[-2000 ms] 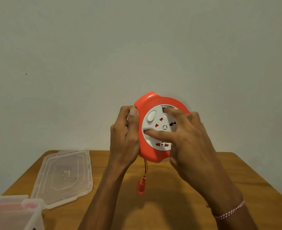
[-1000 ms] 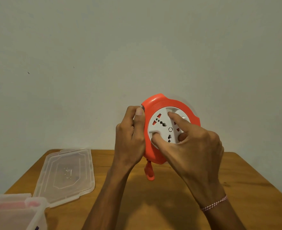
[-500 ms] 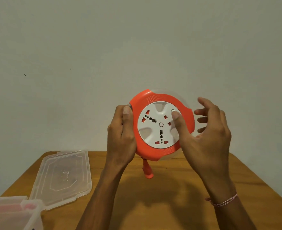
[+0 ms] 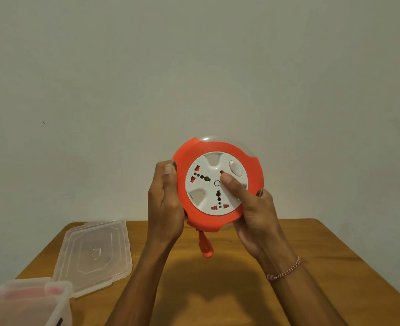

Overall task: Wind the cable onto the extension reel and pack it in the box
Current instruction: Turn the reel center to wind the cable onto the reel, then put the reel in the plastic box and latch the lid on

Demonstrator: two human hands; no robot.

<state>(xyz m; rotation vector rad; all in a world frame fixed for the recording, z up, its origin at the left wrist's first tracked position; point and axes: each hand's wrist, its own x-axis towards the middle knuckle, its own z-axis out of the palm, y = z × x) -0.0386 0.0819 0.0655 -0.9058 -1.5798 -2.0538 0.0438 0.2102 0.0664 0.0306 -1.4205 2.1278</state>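
Left hand [image 4: 165, 203]: wrapped round the left edge of the extension reel [image 4: 217, 184], thumb upright along the orange rim, fingers curled behind and hidden. Firm hold.

Right hand [image 4: 255, 215]: grips the reel's lower right edge, thumb laid across the white socket face [image 4: 208, 184] with its tip just beside the small centre ring; the other fingers curl behind the rim, one fingertip showing at the right edge.

Extension reel: round, orange casing with a white face carrying socket holes with red shutters and a pale oval switch [image 4: 235, 171] at upper right. Held in the air above the table, face tilted toward the camera, between both hands.

Plug [image 4: 206, 245]: orange, hanging just below the reel's lower edge on a very short visible stub of cable; the rest of the cable cannot be seen.

Bracelet [image 4: 284, 269]: pink and white beads, on the right wrist.

Table [image 4: 335, 267]: brown wood, against a plain pale wall [image 4: 194, 67].

Lid [image 4: 93, 252]: clear plastic, lying flat on the table's left side, well apart from the reel.

Box [image 4: 27, 302]: clear plastic, lower left corner, cut off by the picture's edge, near the lid; something pink shows blurred inside.
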